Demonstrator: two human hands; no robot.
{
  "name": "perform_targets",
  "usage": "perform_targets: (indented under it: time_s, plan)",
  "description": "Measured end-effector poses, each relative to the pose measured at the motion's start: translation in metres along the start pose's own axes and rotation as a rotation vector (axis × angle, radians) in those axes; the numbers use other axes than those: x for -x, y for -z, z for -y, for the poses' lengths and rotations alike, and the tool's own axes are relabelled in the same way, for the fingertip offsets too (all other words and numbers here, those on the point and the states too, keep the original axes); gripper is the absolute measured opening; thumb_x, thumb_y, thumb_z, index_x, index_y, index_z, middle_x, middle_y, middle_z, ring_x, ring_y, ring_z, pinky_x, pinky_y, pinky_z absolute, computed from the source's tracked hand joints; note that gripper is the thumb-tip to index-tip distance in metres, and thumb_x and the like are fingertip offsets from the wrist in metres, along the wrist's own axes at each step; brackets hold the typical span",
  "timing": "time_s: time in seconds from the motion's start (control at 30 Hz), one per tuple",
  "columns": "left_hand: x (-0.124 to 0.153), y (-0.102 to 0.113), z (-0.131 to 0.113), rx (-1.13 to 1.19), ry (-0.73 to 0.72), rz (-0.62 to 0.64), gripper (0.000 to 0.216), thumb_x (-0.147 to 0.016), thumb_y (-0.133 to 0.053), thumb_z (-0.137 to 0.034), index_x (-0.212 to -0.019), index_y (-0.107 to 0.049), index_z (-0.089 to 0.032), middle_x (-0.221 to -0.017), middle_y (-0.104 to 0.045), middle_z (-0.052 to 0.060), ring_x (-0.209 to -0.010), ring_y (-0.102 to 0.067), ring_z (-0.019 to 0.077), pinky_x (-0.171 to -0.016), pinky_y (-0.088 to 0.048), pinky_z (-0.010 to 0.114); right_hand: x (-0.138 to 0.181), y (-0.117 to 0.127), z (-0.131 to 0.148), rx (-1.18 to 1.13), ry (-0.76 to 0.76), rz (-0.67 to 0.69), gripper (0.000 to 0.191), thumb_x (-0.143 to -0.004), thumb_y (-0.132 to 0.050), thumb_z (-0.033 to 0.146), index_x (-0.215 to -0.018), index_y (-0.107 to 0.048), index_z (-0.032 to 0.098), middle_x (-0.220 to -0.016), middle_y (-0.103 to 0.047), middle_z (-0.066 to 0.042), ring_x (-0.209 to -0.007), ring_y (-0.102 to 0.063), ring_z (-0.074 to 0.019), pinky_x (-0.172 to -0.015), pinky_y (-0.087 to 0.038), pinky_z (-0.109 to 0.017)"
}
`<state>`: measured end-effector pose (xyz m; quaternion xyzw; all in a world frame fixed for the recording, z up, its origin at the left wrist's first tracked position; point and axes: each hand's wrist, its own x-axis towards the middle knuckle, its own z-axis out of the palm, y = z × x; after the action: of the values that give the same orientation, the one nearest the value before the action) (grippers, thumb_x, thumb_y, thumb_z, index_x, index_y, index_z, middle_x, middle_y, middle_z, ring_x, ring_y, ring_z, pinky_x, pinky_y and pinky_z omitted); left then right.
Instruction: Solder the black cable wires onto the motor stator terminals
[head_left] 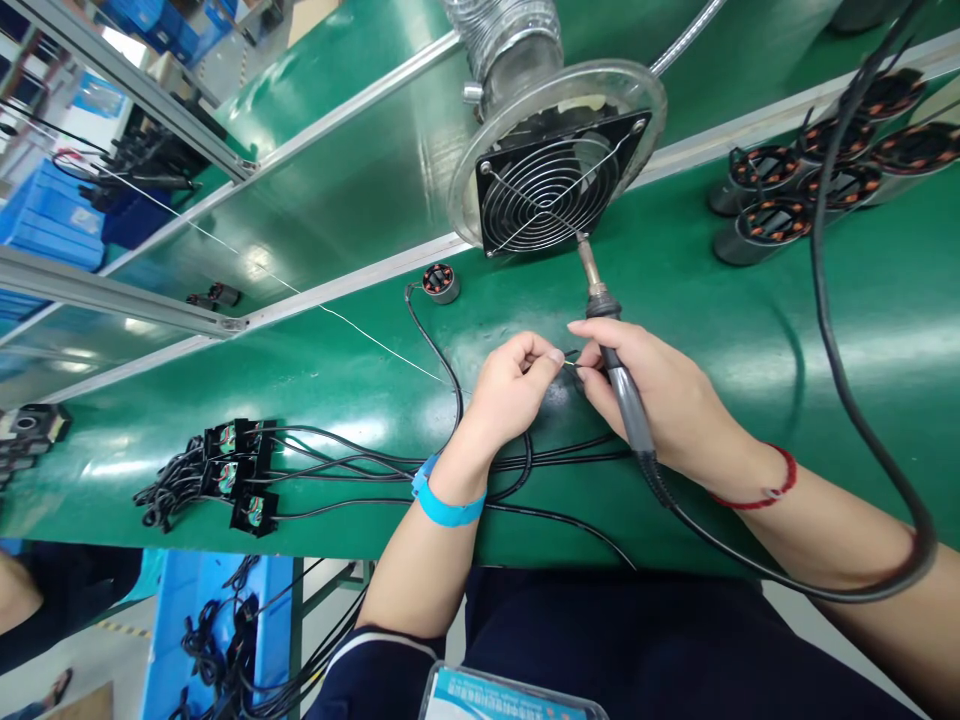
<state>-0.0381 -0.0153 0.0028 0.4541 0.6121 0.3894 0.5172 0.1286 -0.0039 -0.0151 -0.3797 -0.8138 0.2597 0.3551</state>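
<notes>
My left hand (517, 385), with a blue wrist strap, pinches the end of a thin black wire (571, 360) between thumb and fingers. My right hand (660, 395) grips a soldering iron (609, 345) like a pen, its tip pointing up toward the fan, and its fingertips also touch the wire end. Both hands meet above the green bench (360, 420). Several black cables (570, 455) run under my wrists.
A fume-extraction fan (555, 180) on a flexible duct stands just behind my hands. A small motor stator (440, 283) lies to the left of it. Several stators (832, 165) are grouped at the far right. Small black fans (240, 470) with cables lie at the left. A thin solder wire (300, 295) crosses the bench.
</notes>
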Motion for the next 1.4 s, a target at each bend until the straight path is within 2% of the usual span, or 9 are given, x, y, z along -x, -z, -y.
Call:
perform_targets:
  time_s: [0.13,0.3,0.47,0.67,0.9,1.07,1.4]
  plan:
    - [0.0,0.0,0.002,-0.018,-0.027,0.005,0.021,-0.087,-0.062,-0.015,-0.068,-0.052,-0.018,-0.059,-0.048,-0.007,-0.058,-0.041,0.0088,-0.059,-0.028,0.026,0.0,0.0,-0.002,0.051,0.067,-0.02,0.043,-0.097,-0.05,0.018,-0.137,-0.046,0.033,-0.101,-0.069,-0.003,-0.093,-0.071,-0.0259,-0.082,-0.06,-0.042]
    - [0.0,0.001,0.003,-0.051,-0.05,0.003,0.022,-0.086,-0.063,-0.014,-0.067,-0.052,-0.018,-0.059,-0.048,-0.007,-0.058,-0.041,0.0085,-0.059,-0.028,0.026,-0.003,-0.003,-0.004,0.189,0.206,-0.075,0.037,-0.099,-0.049,0.018,-0.137,-0.05,0.022,-0.102,-0.072,-0.006,-0.09,-0.071,-0.0236,-0.077,-0.06,-0.039]
    - [0.0,0.001,0.001,-0.04,-0.059,0.001,0.023,-0.085,-0.063,-0.01,-0.065,-0.052,-0.017,-0.06,-0.05,-0.007,-0.059,-0.043,0.0082,-0.059,-0.029,0.025,-0.007,-0.004,-0.003,0.247,0.221,-0.054,0.032,-0.099,-0.047,0.015,-0.13,-0.056,0.015,-0.105,-0.073,-0.01,-0.092,-0.071,-0.0245,-0.08,-0.06,-0.039]
    - [0.0,0.0,0.0,-0.056,-0.027,-0.016,0.023,-0.086,-0.063,-0.013,-0.066,-0.053,-0.017,-0.059,-0.048,-0.007,-0.058,-0.04,0.008,-0.058,-0.028,0.025,-0.002,-0.004,-0.01,0.163,0.171,-0.025,0.044,-0.097,-0.051,0.018,-0.141,-0.047,0.02,-0.105,-0.071,-0.009,-0.093,-0.07,-0.0242,-0.08,-0.06,-0.038]
    - [-0.001,0.0,0.001,-0.069,-0.033,-0.029,0.023,-0.086,-0.062,-0.014,-0.066,-0.052,-0.018,-0.058,-0.048,-0.007,-0.057,-0.041,0.0084,-0.057,-0.028,0.026,0.001,-0.004,-0.009,0.173,0.186,-0.054,0.043,-0.097,-0.052,0.016,-0.14,-0.046,0.022,-0.106,-0.071,-0.008,-0.093,-0.071,-0.0243,-0.08,-0.06,-0.039]
    - [-0.001,0.0,0.002,-0.073,-0.038,-0.018,0.022,-0.086,-0.062,-0.016,-0.066,-0.052,-0.018,-0.06,-0.05,-0.006,-0.059,-0.044,0.0088,-0.058,-0.031,0.025,0.0,-0.004,-0.009,0.133,0.178,-0.063,0.044,-0.096,-0.053,0.015,-0.139,-0.048,0.023,-0.096,-0.07,-0.005,-0.087,-0.07,-0.0243,-0.077,-0.061,-0.04]
    - [-0.001,0.0,0.002,-0.083,-0.054,-0.009,0.023,-0.087,-0.062,-0.016,-0.067,-0.051,-0.018,-0.06,-0.05,-0.006,-0.06,-0.044,0.0089,-0.059,-0.031,0.025,-0.001,-0.003,-0.005,0.121,0.177,-0.073,0.042,-0.097,-0.051,0.015,-0.137,-0.046,0.028,-0.094,-0.07,-0.004,-0.086,-0.071,-0.025,-0.076,-0.061,-0.041]
